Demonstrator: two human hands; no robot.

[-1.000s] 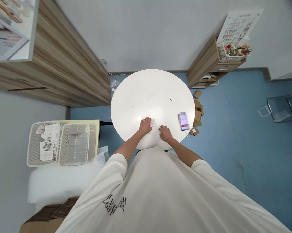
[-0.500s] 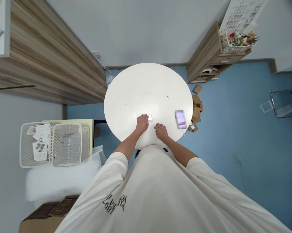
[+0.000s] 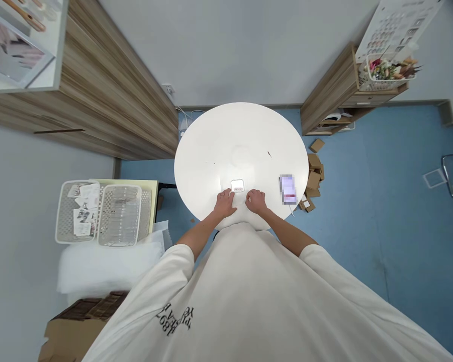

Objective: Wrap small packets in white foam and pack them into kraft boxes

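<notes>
On the white round table (image 3: 207,141) lies a small clear rectangular case (image 3: 237,184), with a row of tiny pinkish items along its near side. My left hand (image 3: 225,203) rests flat at the case's lower left corner, fingers stretched and thumb apart. Its fingertips are beside the case; whether they touch it I cannot tell. To the right of the case, my right hand (image 3: 256,201) lies on the table with its fingers curled in. What it holds, if anything, is hidden. A phone (image 3: 287,189) with a blurred screen and a white cable lies farther right.
Small dark marks or scraps (image 3: 269,154) dot the tabletop. Left stand white baskets (image 3: 119,215) with clear packs and cards, beside white wrap (image 3: 109,266) and a cardboard box (image 3: 71,337). Small brown boxes (image 3: 313,178) lie on the floor right of the table. Wooden cabinets (image 3: 330,93) flank it.
My left hand has come off the clear case and drawn back toward me, leaving the case in full sight. My right hand stays curled nearby. The whole view has shifted slightly.
</notes>
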